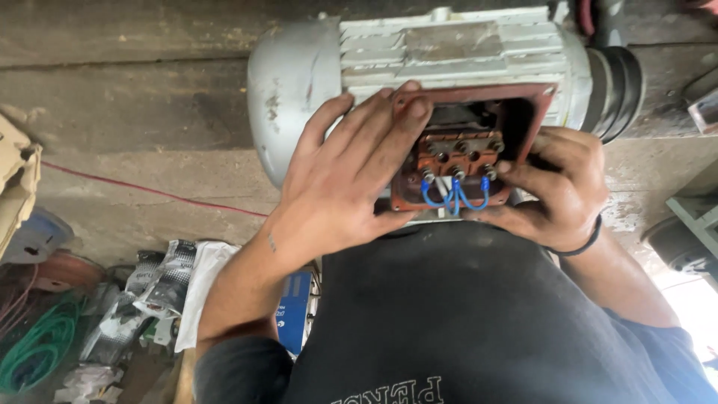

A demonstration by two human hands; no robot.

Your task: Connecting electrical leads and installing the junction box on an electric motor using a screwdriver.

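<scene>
A silver-grey electric motor [449, 52] with cooling fins lies on a workbench, its red terminal box [542, 101] open toward me. Inside sits a brown terminal block [460, 150] with several studs and short blue wire links [454, 196]. My left hand [344, 176] lies flat against the left side of the box, fingers stretched over the frame. My right hand [561, 187] curls around the box's right and lower edge, with a fingertip beside the right-hand stud. A black band circles my right wrist.
The wooden bench top [134, 112] extends left, with a thin red wire [149, 191] across it. Below left lie a green coil of cable [41, 348], crumpled packaging [161, 280] and a blue box [295, 310]. The motor's black pulley [617, 86] points right.
</scene>
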